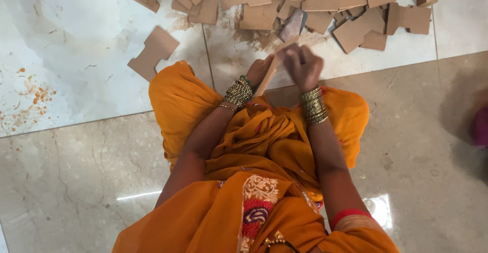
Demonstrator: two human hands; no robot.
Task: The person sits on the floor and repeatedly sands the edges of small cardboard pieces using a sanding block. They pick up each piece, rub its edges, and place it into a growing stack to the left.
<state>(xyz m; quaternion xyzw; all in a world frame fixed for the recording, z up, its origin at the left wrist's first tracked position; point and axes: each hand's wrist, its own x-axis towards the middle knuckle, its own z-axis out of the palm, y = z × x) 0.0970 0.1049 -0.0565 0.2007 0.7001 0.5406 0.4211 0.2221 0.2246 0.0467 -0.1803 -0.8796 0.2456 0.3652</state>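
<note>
fingers (300,60) of both hands curled shut around thin wooden strip (270,72).

No packages, labels, signs or screens are showing anywhere on the marble floor (only bare, unprinted surfaces are lying in view), and nothing boxed, wrapped or tagged is standing within the camera's reach.

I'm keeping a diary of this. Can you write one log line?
left hand: holds cardboard strip | right hand: grips its top | cardboard cutouts: heaped ahead on floor
</note>
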